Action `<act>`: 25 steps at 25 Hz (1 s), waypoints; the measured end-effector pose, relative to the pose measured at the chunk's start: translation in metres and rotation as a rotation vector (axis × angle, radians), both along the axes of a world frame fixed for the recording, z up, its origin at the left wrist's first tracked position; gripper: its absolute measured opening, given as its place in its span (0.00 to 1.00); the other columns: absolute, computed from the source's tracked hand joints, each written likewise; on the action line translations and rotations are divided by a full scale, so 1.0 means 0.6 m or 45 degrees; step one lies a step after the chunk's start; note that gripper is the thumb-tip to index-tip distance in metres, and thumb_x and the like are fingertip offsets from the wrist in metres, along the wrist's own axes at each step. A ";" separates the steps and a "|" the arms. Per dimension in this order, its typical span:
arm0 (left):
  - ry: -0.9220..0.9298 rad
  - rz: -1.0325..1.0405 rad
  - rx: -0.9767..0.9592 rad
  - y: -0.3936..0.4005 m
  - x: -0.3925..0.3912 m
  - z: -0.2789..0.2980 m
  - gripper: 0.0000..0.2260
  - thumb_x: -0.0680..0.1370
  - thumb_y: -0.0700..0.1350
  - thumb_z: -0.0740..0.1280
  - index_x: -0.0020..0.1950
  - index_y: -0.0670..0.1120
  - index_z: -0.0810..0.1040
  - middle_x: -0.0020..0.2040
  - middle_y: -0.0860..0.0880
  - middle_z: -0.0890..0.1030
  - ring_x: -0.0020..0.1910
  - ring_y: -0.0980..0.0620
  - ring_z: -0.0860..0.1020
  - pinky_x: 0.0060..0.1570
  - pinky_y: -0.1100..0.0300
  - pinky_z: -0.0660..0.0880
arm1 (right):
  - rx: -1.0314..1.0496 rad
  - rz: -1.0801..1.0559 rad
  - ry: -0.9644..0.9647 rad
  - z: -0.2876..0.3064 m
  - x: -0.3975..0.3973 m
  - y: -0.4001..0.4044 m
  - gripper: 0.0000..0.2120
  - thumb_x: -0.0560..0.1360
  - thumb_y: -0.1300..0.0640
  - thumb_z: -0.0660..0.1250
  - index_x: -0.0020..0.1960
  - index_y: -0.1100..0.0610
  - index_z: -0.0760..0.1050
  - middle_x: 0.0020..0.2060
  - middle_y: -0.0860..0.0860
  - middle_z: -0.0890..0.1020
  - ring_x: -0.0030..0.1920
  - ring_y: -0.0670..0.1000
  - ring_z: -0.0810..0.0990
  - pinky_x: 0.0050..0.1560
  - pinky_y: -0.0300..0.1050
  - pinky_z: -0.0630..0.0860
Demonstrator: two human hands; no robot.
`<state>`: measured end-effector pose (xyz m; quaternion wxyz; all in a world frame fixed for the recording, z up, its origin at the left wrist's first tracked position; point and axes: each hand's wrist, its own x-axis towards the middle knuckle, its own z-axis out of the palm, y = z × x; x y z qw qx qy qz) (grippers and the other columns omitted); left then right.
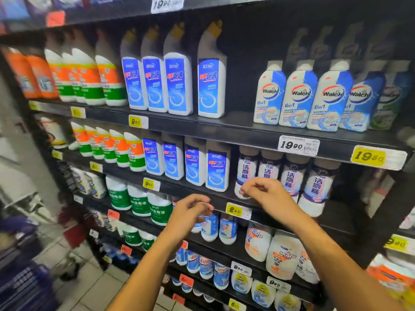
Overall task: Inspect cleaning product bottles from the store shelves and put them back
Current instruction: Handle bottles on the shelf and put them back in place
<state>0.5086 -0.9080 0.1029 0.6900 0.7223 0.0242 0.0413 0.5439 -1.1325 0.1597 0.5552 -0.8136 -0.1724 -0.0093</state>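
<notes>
White bottle: beside your right hand; a clumsy grab topples its neighbours.
Hands: right and left hand loosely curled, holding nothing.

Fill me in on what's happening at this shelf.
A person stands at store shelves of cleaning products with both arms raised. The left hand and right hand hold nothing, fingers loosely curled. The right hand is in front of the white bottles with blue labels. No bottle is off the shelf.
</notes>
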 end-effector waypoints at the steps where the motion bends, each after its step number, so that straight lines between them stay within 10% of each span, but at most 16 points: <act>1: 0.031 0.008 0.002 0.014 -0.007 -0.007 0.06 0.78 0.36 0.65 0.51 0.43 0.80 0.42 0.46 0.87 0.43 0.50 0.84 0.48 0.58 0.77 | 0.034 -0.012 -0.004 -0.005 0.006 0.020 0.07 0.78 0.63 0.68 0.46 0.54 0.83 0.43 0.49 0.87 0.47 0.45 0.84 0.52 0.37 0.78; 5: 0.219 0.011 -0.077 0.071 -0.013 -0.035 0.06 0.80 0.37 0.64 0.52 0.42 0.79 0.41 0.46 0.86 0.41 0.49 0.84 0.40 0.58 0.77 | 0.108 -0.064 0.073 -0.020 0.050 0.093 0.16 0.79 0.64 0.66 0.66 0.58 0.74 0.63 0.50 0.79 0.61 0.48 0.77 0.62 0.42 0.73; 11: 0.259 0.008 -0.189 0.168 0.028 -0.042 0.05 0.80 0.38 0.64 0.52 0.42 0.79 0.42 0.45 0.86 0.39 0.51 0.84 0.38 0.60 0.79 | 0.039 -0.353 0.057 -0.042 0.128 0.200 0.27 0.80 0.60 0.65 0.75 0.61 0.58 0.62 0.49 0.73 0.60 0.52 0.74 0.59 0.39 0.68; 25: 0.287 -0.469 -0.041 0.349 0.119 -0.039 0.06 0.81 0.36 0.62 0.52 0.41 0.78 0.41 0.46 0.85 0.38 0.51 0.82 0.35 0.63 0.79 | 0.016 -1.039 -0.020 -0.084 0.191 0.269 0.20 0.71 0.56 0.78 0.54 0.63 0.73 0.51 0.60 0.82 0.51 0.60 0.82 0.55 0.57 0.78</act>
